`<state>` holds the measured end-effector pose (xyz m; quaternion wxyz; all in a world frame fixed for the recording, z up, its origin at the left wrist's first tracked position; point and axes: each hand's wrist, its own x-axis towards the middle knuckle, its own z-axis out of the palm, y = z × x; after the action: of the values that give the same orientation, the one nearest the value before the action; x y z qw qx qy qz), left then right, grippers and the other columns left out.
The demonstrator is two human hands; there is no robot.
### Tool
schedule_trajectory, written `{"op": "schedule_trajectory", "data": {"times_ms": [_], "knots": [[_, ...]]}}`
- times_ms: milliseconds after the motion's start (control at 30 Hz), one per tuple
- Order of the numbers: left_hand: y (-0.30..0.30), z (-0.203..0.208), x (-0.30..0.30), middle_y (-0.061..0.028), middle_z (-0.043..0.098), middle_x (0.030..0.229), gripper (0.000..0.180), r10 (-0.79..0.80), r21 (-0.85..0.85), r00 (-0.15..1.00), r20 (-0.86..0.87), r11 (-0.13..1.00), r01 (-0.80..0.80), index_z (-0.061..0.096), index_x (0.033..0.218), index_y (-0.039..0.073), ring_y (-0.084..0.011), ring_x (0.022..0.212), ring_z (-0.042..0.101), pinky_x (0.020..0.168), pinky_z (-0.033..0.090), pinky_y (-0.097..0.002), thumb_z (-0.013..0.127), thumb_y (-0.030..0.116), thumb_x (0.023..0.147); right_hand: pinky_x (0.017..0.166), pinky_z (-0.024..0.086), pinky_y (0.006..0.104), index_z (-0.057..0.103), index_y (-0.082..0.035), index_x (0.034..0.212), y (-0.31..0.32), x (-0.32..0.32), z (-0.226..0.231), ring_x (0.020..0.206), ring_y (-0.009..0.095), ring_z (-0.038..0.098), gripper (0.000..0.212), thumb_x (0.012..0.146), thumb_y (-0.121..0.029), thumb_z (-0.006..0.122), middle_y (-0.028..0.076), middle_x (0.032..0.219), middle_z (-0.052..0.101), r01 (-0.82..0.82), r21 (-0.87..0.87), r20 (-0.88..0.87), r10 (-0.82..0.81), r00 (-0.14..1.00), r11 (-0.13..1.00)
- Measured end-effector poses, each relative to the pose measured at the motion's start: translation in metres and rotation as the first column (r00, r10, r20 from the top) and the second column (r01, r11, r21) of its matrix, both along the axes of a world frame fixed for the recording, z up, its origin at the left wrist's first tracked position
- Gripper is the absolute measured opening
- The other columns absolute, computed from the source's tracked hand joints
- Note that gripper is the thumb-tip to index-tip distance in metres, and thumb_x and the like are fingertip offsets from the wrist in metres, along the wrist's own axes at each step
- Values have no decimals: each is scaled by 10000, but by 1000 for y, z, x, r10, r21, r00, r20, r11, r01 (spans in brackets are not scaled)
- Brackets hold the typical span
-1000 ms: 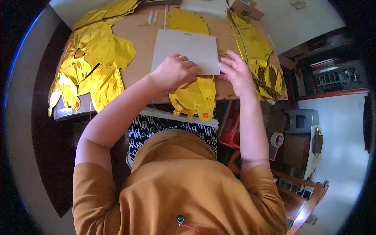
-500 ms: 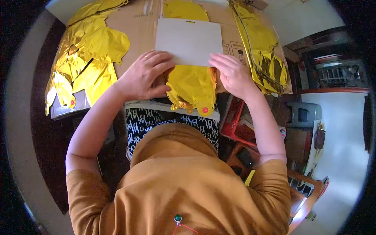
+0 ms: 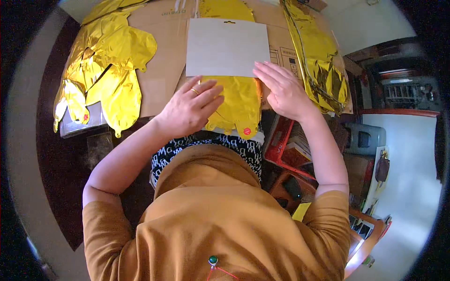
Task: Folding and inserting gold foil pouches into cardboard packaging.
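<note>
A white card (image 3: 227,49) with a small hang slot in its top edge lies flat on the cardboard surface. From under its lower edge sticks out a flat gold foil balloon (image 3: 237,104), which bears a small red round mark near its bottom. My left hand (image 3: 193,107) is over the left side of this foil, its fingers apart and gripping nothing. At the card's lower right corner rests my right hand (image 3: 285,91), fingers stretched out and touching or just over the card. What lies beneath the card is hidden.
Flat gold foil balloons (image 3: 119,51) are heaped on the left of the cardboard (image 3: 161,56). More gold foil (image 3: 314,51) lies along its right side, and another piece (image 3: 225,9) beyond the card. Below right are a red-edged box (image 3: 280,143) and a dark phone (image 3: 293,187).
My left hand has come off the card's lower left corner and moved right and nearer to me, over the foil. My right hand stays at the corner, nearly unmoved.
</note>
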<state>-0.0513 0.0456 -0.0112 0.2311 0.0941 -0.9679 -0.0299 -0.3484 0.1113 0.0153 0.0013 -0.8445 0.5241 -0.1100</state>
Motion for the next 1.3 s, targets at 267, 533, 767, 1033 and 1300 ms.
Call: {"op": "schedule_trajectory", "data": {"times_ms": [267,533,767,1033,1300], "knots": [[10,-4,1,-120,639,1112,342,-21,78,983,-182,996,36,633,1090,5,-289,1047,631,911,517,-430,648,136,775,1176,281,443,453,-35,1400,7,-1,7,1383,342,382,737,667,-20,528,148,1487,426,-75,57,-12,76,997,996],[37,4,19,-140,665,1073,311,-76,129,969,-234,986,109,654,1065,-6,-305,963,667,850,554,-421,703,104,778,1043,417,437,587,-51,1235,28,16,-13,1189,287,541,362,880,-106,543,115,1317,568,-167,-216,-112,145,983,962],[32,14,37,-105,605,1238,600,65,95,998,-25,994,-62,577,1257,86,-311,1194,557,1044,413,-496,781,257,719,1016,435,442,651,-56,1102,31,24,-34,1122,264,581,270,837,-100,623,90,1227,627,-121,-392,-32,118,993,912],[20,-9,35,-79,609,1209,475,191,42,978,-79,981,-188,629,1170,81,-280,1147,574,996,453,-449,731,95,707,1011,433,448,653,-59,1081,30,27,-32,1120,267,579,287,796,-83,662,88,1212,635,-100,-373,19,116,993,923],[16,-13,30,-95,649,1116,393,214,102,961,-176,975,-198,650,1086,31,-277,1050,630,918,510,-396,713,34,698,987,449,438,651,-66,1092,25,22,-23,1103,268,580,420,678,-78,723,73,1198,636,-96,-265,148,139,979,960]]}}
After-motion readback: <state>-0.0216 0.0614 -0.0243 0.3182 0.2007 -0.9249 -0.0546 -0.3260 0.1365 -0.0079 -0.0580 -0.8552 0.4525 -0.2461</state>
